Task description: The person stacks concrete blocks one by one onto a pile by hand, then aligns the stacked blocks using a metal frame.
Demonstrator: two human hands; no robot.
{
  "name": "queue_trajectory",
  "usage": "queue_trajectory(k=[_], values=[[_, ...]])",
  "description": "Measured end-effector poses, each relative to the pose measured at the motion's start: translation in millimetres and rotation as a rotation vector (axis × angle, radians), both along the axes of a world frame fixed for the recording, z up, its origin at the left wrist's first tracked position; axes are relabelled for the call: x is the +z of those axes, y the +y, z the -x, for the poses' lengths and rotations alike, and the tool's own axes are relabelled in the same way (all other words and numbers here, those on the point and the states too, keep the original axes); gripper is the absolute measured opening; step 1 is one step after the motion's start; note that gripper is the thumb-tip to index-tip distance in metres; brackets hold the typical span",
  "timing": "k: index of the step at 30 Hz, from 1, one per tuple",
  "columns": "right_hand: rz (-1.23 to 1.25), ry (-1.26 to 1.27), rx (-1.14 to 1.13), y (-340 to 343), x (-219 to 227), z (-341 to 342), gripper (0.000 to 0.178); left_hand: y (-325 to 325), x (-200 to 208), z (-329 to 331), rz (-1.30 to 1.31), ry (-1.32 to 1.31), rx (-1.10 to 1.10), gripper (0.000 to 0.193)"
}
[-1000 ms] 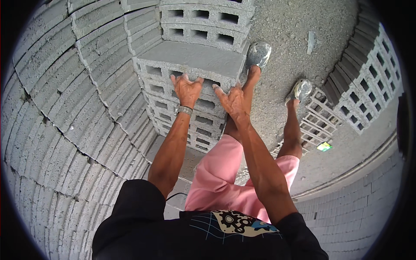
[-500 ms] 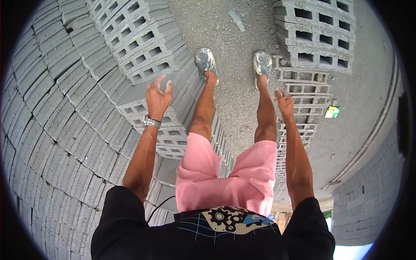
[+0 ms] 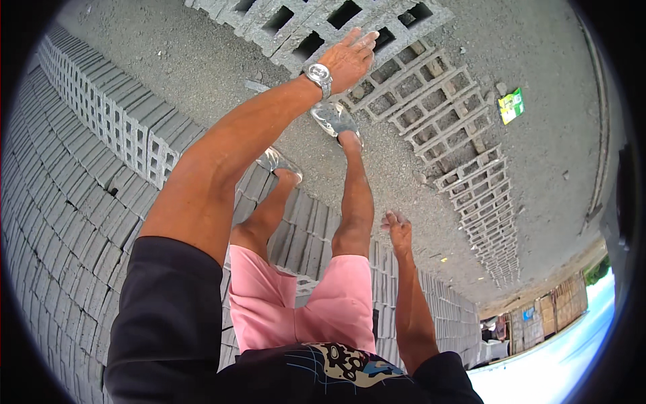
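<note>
My left hand (image 3: 346, 62), with a silver watch at its wrist, reaches out to a stack of grey concrete hollow blocks (image 3: 296, 27) at the top. Its fingers are stretched out in front of the holes of the nearest blocks; whether they touch the blocks I cannot tell. My right hand (image 3: 398, 232) hangs lower, beside my right leg and above the gravel ground. Its fingers are loosely bent and apart, and nothing shows in them. Pale dust covers the fingertips of both hands.
A row of hollow blocks (image 3: 441, 108) lies along the ground on the right. Large stacks of blocks (image 3: 74, 222) fill the left side, close to my legs. A green and yellow packet (image 3: 511, 106) lies on the ground. A wooden shed (image 3: 545, 313) stands at the lower right.
My body and view have turned toward the right. My left hand has swung from the left stack over to the right-hand stack. My right hand hangs nearer my leg, away from the block row.
</note>
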State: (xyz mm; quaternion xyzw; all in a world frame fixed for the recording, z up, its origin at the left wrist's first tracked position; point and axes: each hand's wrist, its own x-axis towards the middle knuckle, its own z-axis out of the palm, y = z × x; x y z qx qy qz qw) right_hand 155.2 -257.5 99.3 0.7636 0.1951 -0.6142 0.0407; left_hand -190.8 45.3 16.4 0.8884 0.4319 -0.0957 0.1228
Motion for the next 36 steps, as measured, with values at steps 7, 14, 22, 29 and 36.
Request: queue_trajectory(k=[7,14,22,29,36], values=[[-0.054,0.169,-0.263,-93.8,1.5,45.8,0.042,31.0,-46.9,0.6,-0.037,-0.039,-0.188,0.014],[-0.064,0.192,-0.331,-115.2,-1.9,66.3,0.031,42.6,-40.2,-35.3,0.133,0.137,-0.179,0.008],[0.023,0.112,-0.416,-79.9,69.0,44.5,0.036,9.6,63.9,-96.9,0.405,-0.211,0.102,0.011],[0.103,-0.078,-0.207,-58.1,115.0,30.1,0.060,-115.8,144.7,-79.9,0.651,-0.616,0.815,0.015],[-0.139,-0.285,0.022,16.9,142.5,12.8,0.074,-219.8,160.2,-13.8,0.704,-0.759,1.394,0.039]])
